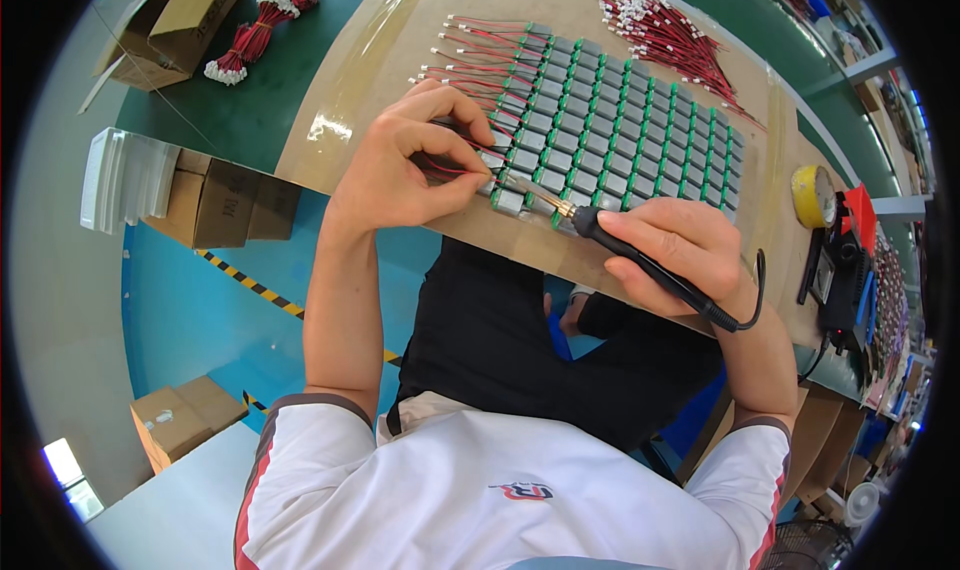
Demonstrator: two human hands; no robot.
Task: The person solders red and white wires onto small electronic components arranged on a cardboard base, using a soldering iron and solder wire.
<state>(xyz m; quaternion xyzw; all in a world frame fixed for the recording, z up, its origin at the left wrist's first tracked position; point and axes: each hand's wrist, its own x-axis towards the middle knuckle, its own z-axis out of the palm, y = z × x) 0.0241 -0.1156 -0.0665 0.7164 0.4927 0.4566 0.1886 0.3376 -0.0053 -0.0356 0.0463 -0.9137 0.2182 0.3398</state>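
Note:
My right hand (680, 255) grips a soldering iron (640, 262) by its black handle. The iron's metal tip points left and up, close to the front left cell of a grid of grey battery cells with green circuit boards (610, 120). Beside that tip, the thumb and index finger of my left hand (420, 160) pinch a thin red and black wire lead (435, 167). Its end lies at the board edge; whether it touches the board I cannot tell. Along the left column, several cells have red and black leads with white connectors (490, 55) reaching left.
Loose red leads with white connectors (670, 40) lie beyond the grid. At the right are yellow tape (813, 196), a black soldering station (848, 285) and a red object (860, 213). Left stand cardboard boxes (215, 205), a bundle of red leads (262, 28) and clear plastic trays (130, 180).

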